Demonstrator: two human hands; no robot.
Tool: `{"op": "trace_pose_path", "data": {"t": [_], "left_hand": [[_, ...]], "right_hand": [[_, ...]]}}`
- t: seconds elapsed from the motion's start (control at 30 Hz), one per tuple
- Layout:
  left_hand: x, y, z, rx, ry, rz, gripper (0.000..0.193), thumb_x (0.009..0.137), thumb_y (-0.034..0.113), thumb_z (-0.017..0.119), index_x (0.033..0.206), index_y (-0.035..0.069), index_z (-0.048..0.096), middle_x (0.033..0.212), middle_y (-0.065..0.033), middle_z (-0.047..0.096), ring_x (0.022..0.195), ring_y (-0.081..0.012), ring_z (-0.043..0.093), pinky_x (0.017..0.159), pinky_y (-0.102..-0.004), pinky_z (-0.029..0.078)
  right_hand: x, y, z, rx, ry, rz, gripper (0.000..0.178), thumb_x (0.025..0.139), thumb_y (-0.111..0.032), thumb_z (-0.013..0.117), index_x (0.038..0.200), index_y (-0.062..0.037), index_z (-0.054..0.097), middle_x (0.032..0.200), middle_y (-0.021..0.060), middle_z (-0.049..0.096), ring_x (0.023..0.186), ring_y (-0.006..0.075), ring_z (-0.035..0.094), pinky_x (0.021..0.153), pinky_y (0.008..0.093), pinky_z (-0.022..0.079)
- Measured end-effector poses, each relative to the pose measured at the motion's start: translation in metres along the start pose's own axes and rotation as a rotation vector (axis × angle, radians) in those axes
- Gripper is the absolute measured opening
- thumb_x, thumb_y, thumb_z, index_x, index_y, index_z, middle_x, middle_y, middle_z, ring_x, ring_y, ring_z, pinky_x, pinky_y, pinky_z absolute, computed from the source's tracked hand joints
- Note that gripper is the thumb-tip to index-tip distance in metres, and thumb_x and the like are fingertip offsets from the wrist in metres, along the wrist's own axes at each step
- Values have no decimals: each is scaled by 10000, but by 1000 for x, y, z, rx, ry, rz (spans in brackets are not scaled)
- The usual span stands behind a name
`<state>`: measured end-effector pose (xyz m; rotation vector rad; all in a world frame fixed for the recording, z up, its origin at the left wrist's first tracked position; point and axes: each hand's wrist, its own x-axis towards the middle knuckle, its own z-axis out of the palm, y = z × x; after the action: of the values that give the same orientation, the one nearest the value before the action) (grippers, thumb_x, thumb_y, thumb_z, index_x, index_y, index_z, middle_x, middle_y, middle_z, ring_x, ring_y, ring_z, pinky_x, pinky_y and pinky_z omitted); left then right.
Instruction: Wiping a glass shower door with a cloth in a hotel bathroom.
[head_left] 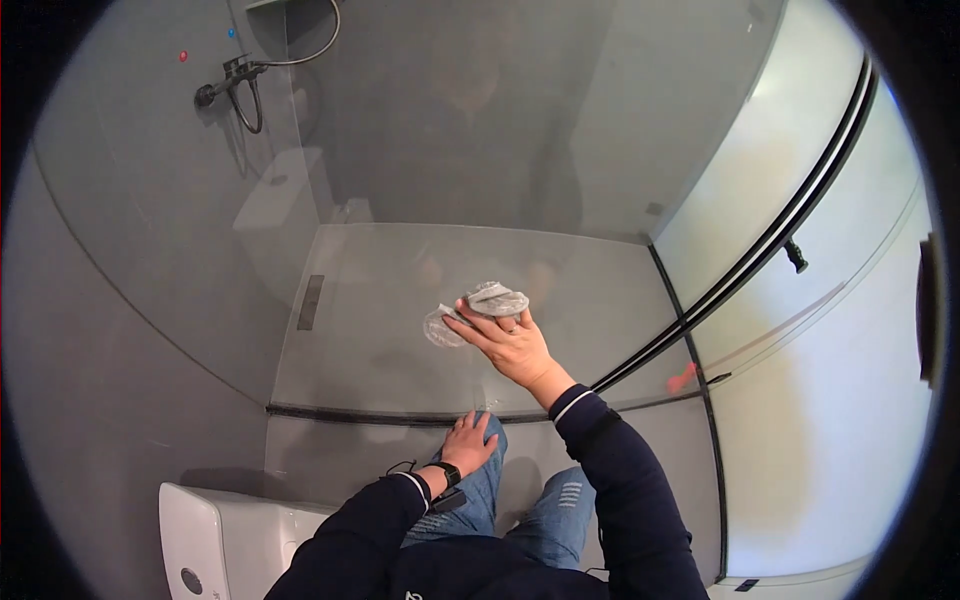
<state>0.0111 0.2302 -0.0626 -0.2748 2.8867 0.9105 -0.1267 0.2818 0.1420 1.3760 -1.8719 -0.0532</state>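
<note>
My right hand [515, 350] is stretched out in front of me, holding a crumpled, light grey cloth [498, 300]. The fingers lie over the cloth, and part of it sticks out to their left. Faint reflections around this hand suggest a clear glass panel, which the cloth seems to press against. My left hand [468, 446], with a dark watch [449, 473] on its wrist, rests on my jeans-clad knee [485, 500]. Its fingers are extended, and nothing is in it.
A white toilet [190, 530] stands at the lower left, and its reflection shows ahead. A dark shower mixer [238, 72] with a hose is on the left grey wall. Black-framed frosted doors [780, 430] line the right. A floor drain [311, 303] lies beyond the black bottom rail [350, 415].
</note>
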Motion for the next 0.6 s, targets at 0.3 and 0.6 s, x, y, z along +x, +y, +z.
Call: {"op": "trace_pose_path", "data": {"t": [0.3,0.6], "left_hand": [[-5,-3,0,-14,-1,-3,589,859,407,520,1350,107,393,1400,-204,357,1275,-371,354,1023,-482,329],[-6,-15,-15,-38,57,48,572,868,379,520,1343,86,395,1379,-230,372,1249,-399,376,1037,-461,316]], "right_hand": [[15,22,-20,-44,19,-95,611,752,-224,536,1344,-346,444,1335,-140,462,1114,72,436,1006,365,297],[96,63,-79,-9,315,105,702,613,-202,735,1267,-354,531,1355,-65,472,1267,222,365,1060,439,195]]}}
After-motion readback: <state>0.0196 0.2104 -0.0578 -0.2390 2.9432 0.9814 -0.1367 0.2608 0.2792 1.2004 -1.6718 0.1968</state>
